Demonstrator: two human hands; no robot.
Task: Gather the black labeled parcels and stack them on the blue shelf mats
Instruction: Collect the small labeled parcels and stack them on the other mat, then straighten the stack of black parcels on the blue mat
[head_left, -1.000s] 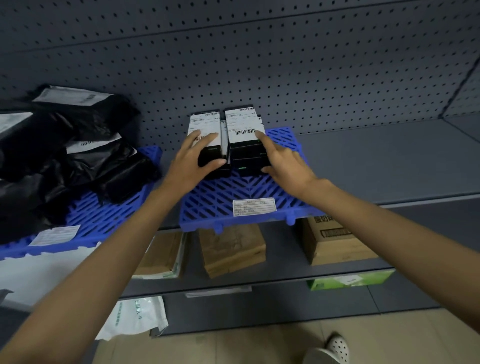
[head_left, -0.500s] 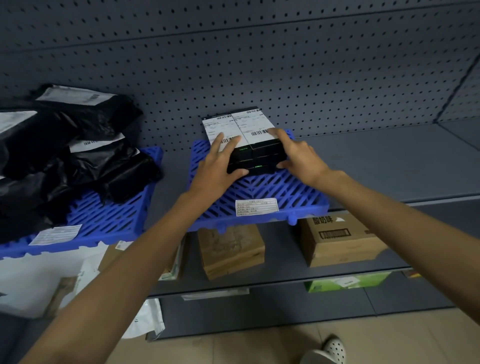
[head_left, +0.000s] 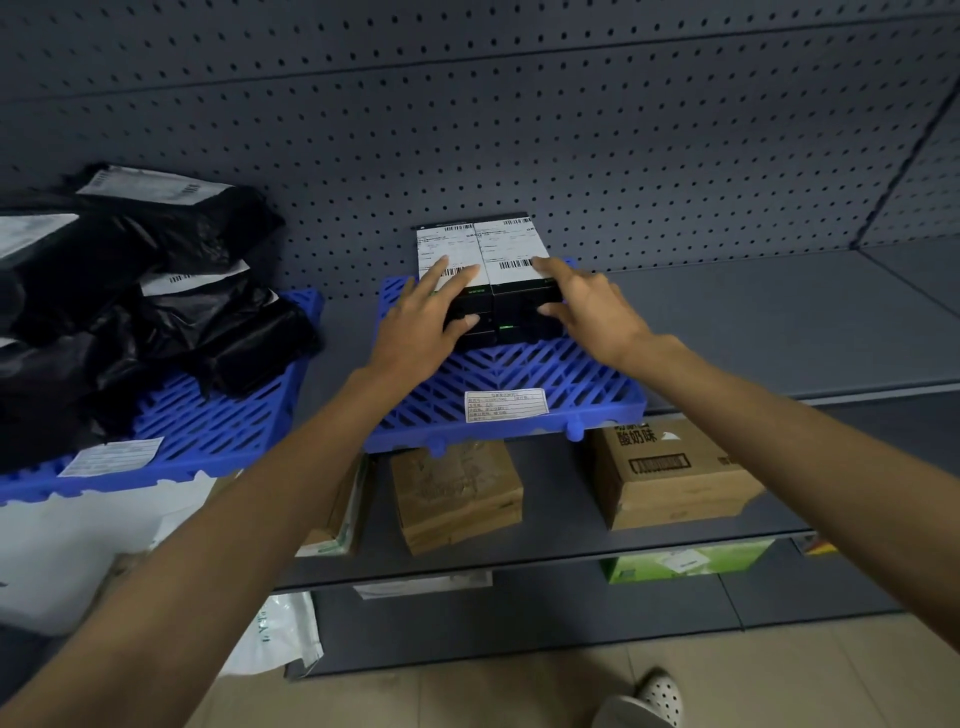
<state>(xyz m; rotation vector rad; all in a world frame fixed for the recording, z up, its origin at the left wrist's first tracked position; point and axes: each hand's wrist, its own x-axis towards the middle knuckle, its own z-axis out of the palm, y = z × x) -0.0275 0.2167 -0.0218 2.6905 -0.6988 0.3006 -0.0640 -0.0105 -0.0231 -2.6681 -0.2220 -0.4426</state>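
Note:
Two black boxed parcels with white barcode labels sit side by side at the back of the middle blue mat (head_left: 524, 374), against the pegboard. My left hand (head_left: 421, 332) rests on the left parcel (head_left: 449, 254), fingers over its label and thumb on its front face. The right parcel (head_left: 511, 249) has my right hand (head_left: 592, 312) against its front right corner. Whether more parcels lie beneath them I cannot tell. A pile of black bagged parcels (head_left: 130, 291) with white labels covers the left blue mat (head_left: 218, 426).
Bare grey shelf (head_left: 779, 322) runs to the right of the middle mat. The shelf below holds brown cardboard boxes (head_left: 670, 473) and paper-wrapped packs (head_left: 457, 493); lower still a green box (head_left: 685, 561). White bags (head_left: 275, 634) lie at floor level, and my shoe (head_left: 644, 701) shows.
Both hands pushed the two boxed parcels back along the mat until they sit against the pegboard, pressed together. The camera view shifted slightly.

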